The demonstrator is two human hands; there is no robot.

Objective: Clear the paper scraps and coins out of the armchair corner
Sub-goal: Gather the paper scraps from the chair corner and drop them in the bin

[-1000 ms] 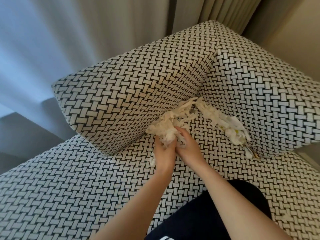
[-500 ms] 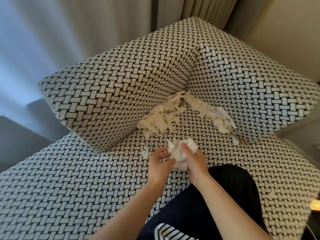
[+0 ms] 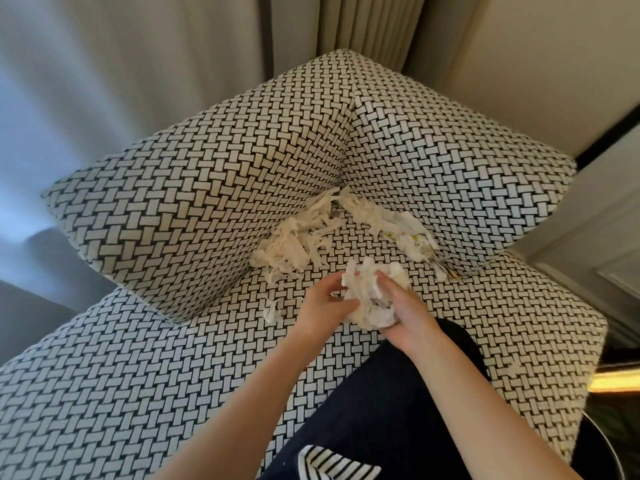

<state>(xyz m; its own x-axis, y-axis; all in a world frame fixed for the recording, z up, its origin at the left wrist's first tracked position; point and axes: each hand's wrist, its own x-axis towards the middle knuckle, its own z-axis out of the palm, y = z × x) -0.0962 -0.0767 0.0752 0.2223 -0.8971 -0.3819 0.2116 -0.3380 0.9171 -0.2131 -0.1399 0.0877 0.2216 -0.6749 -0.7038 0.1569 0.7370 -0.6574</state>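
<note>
Both hands hold a white ball of paper (image 3: 372, 299) just above the armchair seat (image 3: 138, 393), in front of the corner. The right hand (image 3: 407, 318) wraps its curled fingers round one side. The left hand (image 3: 322, 306) pinches the other side with thumb and fingers. The ball is round, with no long side. More paper scraps (image 3: 301, 242) lie on the seat in two lines, like a V. Its tip points into the corner where the left cushion (image 3: 207, 209) meets the right cushion (image 3: 450, 174). One small scrap (image 3: 270, 311) lies beside the left hand.
</note>
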